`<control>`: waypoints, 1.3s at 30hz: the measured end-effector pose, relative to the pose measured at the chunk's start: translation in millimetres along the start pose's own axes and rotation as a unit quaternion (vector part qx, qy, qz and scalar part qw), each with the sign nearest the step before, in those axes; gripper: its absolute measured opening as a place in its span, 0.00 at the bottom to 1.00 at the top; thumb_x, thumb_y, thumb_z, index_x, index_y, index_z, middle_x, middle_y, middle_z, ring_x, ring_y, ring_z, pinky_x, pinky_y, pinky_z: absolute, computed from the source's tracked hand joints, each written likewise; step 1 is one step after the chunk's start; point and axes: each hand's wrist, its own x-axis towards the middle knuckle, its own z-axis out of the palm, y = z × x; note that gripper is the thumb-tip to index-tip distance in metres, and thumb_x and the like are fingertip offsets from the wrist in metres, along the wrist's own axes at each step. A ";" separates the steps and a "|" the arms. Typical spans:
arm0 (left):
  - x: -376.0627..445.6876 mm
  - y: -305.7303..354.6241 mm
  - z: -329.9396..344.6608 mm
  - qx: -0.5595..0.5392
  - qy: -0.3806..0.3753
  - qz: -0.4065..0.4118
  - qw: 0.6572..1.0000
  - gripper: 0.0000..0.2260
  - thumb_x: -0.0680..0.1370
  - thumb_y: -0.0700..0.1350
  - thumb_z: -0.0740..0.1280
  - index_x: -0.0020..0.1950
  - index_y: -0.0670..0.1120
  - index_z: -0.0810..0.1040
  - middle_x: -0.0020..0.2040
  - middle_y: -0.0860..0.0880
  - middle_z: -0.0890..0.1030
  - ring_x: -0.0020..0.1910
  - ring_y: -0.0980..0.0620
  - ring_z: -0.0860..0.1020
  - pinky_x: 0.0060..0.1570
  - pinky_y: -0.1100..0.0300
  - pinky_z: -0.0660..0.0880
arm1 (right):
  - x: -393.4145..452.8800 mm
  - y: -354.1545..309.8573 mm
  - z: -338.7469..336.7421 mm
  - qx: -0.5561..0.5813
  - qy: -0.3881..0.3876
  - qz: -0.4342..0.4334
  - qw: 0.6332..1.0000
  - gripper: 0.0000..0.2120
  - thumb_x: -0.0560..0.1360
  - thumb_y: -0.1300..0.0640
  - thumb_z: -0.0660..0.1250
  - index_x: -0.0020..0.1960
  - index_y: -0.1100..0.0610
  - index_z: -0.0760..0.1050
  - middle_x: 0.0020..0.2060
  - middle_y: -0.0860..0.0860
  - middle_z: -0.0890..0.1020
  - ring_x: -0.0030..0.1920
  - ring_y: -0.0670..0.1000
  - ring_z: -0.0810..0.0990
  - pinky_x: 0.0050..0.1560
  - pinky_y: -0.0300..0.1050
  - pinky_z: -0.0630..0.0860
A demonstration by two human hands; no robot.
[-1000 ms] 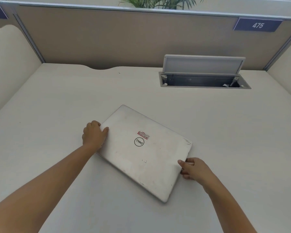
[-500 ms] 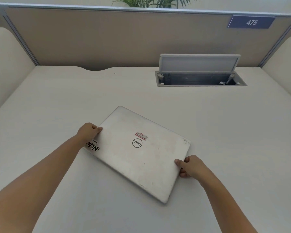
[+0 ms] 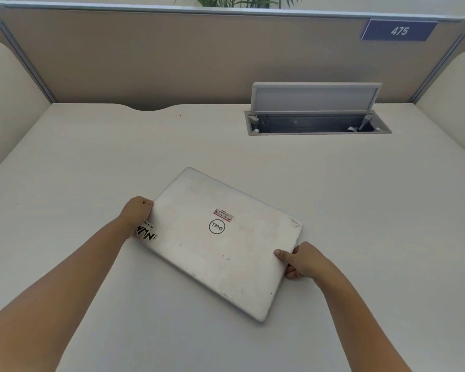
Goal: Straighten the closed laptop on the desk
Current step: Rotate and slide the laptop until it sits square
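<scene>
Both the left hand (image 3: pixel 138 210) and right hand (image 3: pixel 304 260) are gripping the skewed laptop (image 3: pixel 220 242) mid-desk (image 3: pixel 373 210); the open cable box (image 3: pixel 317 122) is sitting clear near the back edge

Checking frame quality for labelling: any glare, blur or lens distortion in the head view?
Head view: light is soft and even, with only faint shadows under the laptop and both forearms; no glare on its lid, and the logo and stickers read sharply. Wide-angle distortion bows the partition and desk edges. The left hand and right hand show no motion blur.
</scene>
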 end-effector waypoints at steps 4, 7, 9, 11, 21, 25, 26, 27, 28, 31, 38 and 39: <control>0.4 0.9 -0.6 -0.034 -0.016 -0.021 0.999 0.10 0.80 0.41 0.55 0.43 0.39 0.72 0.40 0.41 0.72 0.42 0.45 0.71 0.43 0.56 0.66 | -2.0 2.0 -3.6 0.035 -0.022 -0.002 0.999 0.13 0.74 0.54 0.68 0.39 0.62 0.71 0.35 0.59 0.79 0.31 0.54 0.79 0.40 0.41 0.79; -1.3 0.5 -2.8 -0.061 -0.029 -0.037 0.997 0.11 0.80 0.40 0.56 0.40 0.41 0.73 0.35 0.42 0.72 0.37 0.45 0.72 0.38 0.57 0.68 | -3.4 4.0 -4.3 0.061 -0.030 -0.005 0.998 0.13 0.73 0.53 0.70 0.39 0.62 0.72 0.36 0.58 0.80 0.33 0.53 0.79 0.49 0.47 0.80; -3.8 0.9 -4.3 -0.075 -0.046 -0.039 0.995 0.13 0.80 0.40 0.56 0.36 0.43 0.70 0.32 0.44 0.70 0.30 0.47 0.70 0.30 0.61 0.65 | -3.2 4.9 -4.8 0.069 -0.036 -0.003 0.997 0.14 0.72 0.51 0.71 0.39 0.61 0.73 0.34 0.56 0.80 0.33 0.52 0.80 0.50 0.47 0.80; -6.6 1.8 -5.8 -0.084 -0.061 -0.040 0.994 0.12 0.80 0.41 0.56 0.37 0.44 0.69 0.32 0.44 0.68 0.27 0.48 0.67 0.23 0.65 0.65 | -1.8 5.8 -4.5 0.071 -0.037 -0.001 0.997 0.14 0.72 0.50 0.71 0.41 0.62 0.74 0.35 0.56 0.80 0.34 0.53 0.80 0.54 0.49 0.80; -19.5 -7.2 -6.6 -0.123 -0.058 -0.053 0.989 0.13 0.80 0.40 0.57 0.37 0.42 0.74 0.36 0.42 0.73 0.30 0.47 0.70 0.32 0.59 0.68 | 3.7 22.2 -0.8 0.079 0.003 -0.063 0.995 0.16 0.71 0.49 0.70 0.45 0.62 0.72 0.38 0.54 0.78 0.39 0.53 0.78 0.51 0.53 0.79; -30.2 -12.4 -10.0 -0.165 -0.062 -0.066 0.982 0.12 0.80 0.40 0.56 0.44 0.40 0.77 0.38 0.41 0.77 0.33 0.45 0.74 0.36 0.58 0.71 | 5.8 26.3 -4.7 0.097 0.001 -0.076 0.992 0.14 0.71 0.49 0.71 0.42 0.58 0.70 0.37 0.51 0.74 0.39 0.51 0.75 0.52 0.53 0.78; -32.8 -13.2 -10.2 -0.171 -0.059 -0.066 0.981 0.12 0.80 0.40 0.56 0.45 0.39 0.77 0.39 0.41 0.77 0.34 0.45 0.74 0.36 0.58 0.70 | 7.3 24.8 -5.6 0.100 0.003 -0.082 0.992 0.14 0.72 0.50 0.70 0.43 0.59 0.70 0.37 0.51 0.74 0.39 0.51 0.74 0.51 0.52 0.78; -34.7 -13.9 -10.4 -0.179 -0.054 -0.065 0.980 0.11 0.80 0.40 0.56 0.45 0.39 0.77 0.39 0.41 0.77 0.34 0.45 0.73 0.36 0.58 0.70 | 8.9 22.1 -6.7 0.105 0.006 -0.091 0.990 0.13 0.72 0.51 0.70 0.45 0.60 0.70 0.37 0.52 0.74 0.39 0.50 0.74 0.51 0.51 0.78; -36.5 -14.4 -10.6 -0.187 -0.049 -0.066 0.979 0.11 0.80 0.40 0.56 0.44 0.39 0.77 0.38 0.41 0.76 0.33 0.45 0.73 0.36 0.58 0.70 | 10.7 18.5 -8.4 0.109 0.009 -0.097 0.989 0.13 0.73 0.53 0.69 0.47 0.61 0.71 0.38 0.52 0.74 0.39 0.51 0.75 0.51 0.51 0.78; -42.1 -14.2 -12.1 -0.209 -0.040 -0.074 0.974 0.12 0.80 0.39 0.56 0.41 0.40 0.76 0.36 0.42 0.76 0.32 0.45 0.73 0.34 0.59 0.70 | 23.8 8.0 -17.3 0.127 0.001 -0.111 0.986 0.18 0.74 0.52 0.67 0.53 0.66 0.71 0.48 0.59 0.79 0.48 0.57 0.81 0.50 0.51 0.81; -50.8 -12.2 -12.8 -0.294 -0.060 -0.094 0.949 0.11 0.80 0.37 0.55 0.55 0.36 0.75 0.42 0.41 0.78 0.41 0.44 0.75 0.41 0.56 0.71 | 57.4 -26.1 -39.4 0.115 0.012 -0.125 0.985 0.18 0.78 0.51 0.60 0.57 0.66 0.72 0.54 0.60 0.79 0.55 0.59 0.79 0.53 0.51 0.78; -51.2 -11.8 -11.9 -0.310 -0.064 -0.097 0.943 0.11 0.80 0.36 0.55 0.57 0.35 0.74 0.43 0.41 0.78 0.44 0.44 0.75 0.43 0.56 0.71 | 61.3 -30.6 -42.2 0.108 0.019 -0.129 0.986 0.18 0.78 0.50 0.60 0.57 0.66 0.72 0.54 0.60 0.79 0.55 0.59 0.79 0.56 0.54 0.77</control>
